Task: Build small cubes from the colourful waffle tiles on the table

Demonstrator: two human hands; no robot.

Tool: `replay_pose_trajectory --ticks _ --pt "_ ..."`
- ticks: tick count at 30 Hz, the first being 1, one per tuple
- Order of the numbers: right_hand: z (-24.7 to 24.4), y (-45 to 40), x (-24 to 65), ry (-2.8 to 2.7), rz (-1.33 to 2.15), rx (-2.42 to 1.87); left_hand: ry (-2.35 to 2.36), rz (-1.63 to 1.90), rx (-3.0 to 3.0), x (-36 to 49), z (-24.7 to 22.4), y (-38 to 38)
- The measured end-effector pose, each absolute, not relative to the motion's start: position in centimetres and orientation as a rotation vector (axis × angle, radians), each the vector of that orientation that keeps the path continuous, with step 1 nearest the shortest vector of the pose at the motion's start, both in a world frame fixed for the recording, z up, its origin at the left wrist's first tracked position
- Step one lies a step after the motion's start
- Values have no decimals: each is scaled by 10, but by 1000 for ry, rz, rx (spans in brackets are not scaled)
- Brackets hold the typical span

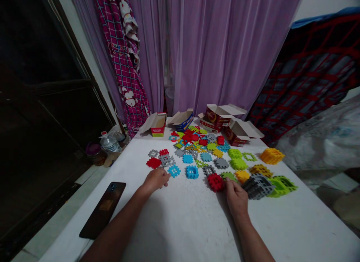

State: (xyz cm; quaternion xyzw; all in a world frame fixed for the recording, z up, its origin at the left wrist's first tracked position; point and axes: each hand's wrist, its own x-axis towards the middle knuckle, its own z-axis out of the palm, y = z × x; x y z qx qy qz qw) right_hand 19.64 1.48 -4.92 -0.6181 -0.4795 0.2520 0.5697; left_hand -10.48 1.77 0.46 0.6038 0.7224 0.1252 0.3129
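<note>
My left hand [157,179] is closed in a pinch at the edge of a light-blue interlocking window tile [174,170]. Beside that hand lie a red tile [153,163] and grey tiles [165,160]. My right hand [236,197] rests on the table with curled fingers, its fingertips between a stack of red tiles [216,182] and a green tile [228,176]; whatever it pinches, if anything, is hidden. A grey stack of window pieces [258,187] stands just right of it. Between the hands sits a blue square stack [192,172].
Behind, a loose pile of mixed tiles [191,136] spreads toward open cardboard boxes [215,117]. Yellow stacks [272,155] and lime pieces [282,185] line the right side. A phone [103,209] lies at the table's left edge, near my left forearm.
</note>
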Motion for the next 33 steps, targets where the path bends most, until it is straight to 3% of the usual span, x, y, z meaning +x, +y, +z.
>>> replay_pose_trajectory --ticks 8,33 --pt "-50 14 196 -1120 583 -1443 1796 268 2347 -113 11 27" --pt "-46 13 195 -1109 586 -1467 1744 156 2499 -111 10 29"
